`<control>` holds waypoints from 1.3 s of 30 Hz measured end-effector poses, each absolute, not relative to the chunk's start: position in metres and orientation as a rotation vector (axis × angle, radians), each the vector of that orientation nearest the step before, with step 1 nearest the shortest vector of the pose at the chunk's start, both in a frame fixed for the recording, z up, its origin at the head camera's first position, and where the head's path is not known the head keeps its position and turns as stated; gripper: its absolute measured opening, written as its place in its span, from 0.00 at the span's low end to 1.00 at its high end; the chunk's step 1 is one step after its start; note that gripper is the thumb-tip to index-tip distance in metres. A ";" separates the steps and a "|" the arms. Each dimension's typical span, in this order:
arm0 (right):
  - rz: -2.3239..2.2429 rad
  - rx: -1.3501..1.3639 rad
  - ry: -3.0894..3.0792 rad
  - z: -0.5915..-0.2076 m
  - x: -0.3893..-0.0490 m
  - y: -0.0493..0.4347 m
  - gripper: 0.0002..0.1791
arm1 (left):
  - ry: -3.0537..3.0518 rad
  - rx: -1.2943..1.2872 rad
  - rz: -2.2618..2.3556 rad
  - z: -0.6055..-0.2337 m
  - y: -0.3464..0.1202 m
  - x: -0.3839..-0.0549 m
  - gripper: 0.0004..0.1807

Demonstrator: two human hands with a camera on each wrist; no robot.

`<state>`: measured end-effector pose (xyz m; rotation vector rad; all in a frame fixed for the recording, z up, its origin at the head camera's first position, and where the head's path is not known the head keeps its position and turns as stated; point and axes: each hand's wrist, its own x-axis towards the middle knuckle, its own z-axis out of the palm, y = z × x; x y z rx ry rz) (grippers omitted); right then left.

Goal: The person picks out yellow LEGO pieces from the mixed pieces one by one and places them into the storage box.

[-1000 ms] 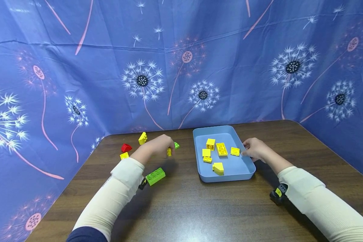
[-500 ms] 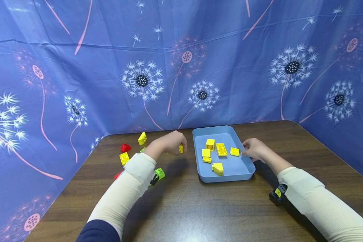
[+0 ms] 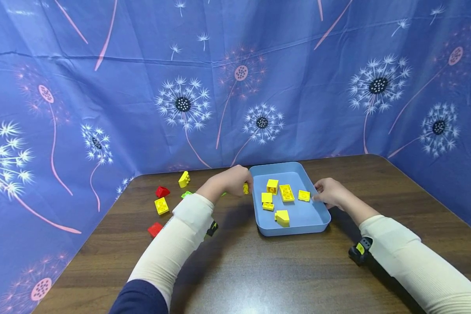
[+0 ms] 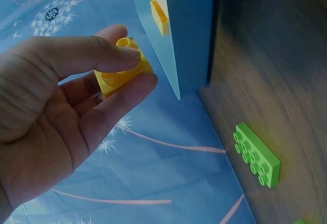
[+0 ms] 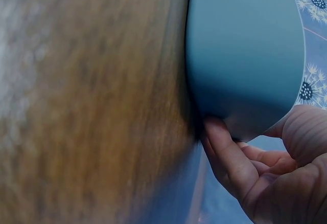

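Observation:
Between thumb and fingers, my left hand (image 3: 235,181) pinches a small yellow toy brick (image 4: 122,75) with round studs. That hand is in the air at the left rim of a blue tray (image 3: 294,231). Several yellow bricks lie inside the tray, among them a studded one (image 3: 286,192), a cube-like one (image 3: 272,186) and a slope-shaped one (image 3: 282,218). At the tray's right side, my right hand (image 3: 331,192) grips the wall, its thumb over the rim. In the right wrist view, fingers (image 5: 230,155) press on the outside of the tray near the table.
Left on the brown table (image 3: 227,279) lie red bricks (image 3: 162,192), a yellow brick (image 3: 161,206) and a yellow slope brick (image 3: 184,179). A green studded brick (image 4: 258,155) shows in the left wrist view. Behind hangs a blue dandelion-print cloth (image 3: 219,109).
My left hand has carried the yellow brick rightward from among the loose bricks to the tray's left rim. The right hand and the tray have stayed in place.

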<state>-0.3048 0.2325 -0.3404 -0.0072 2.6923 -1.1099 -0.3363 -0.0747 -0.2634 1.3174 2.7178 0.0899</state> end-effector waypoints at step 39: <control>-1.131 -0.019 2.702 -0.341 -0.304 0.233 0.27 | 2.634 0.914 0.398 -0.289 0.041 -0.367 0.18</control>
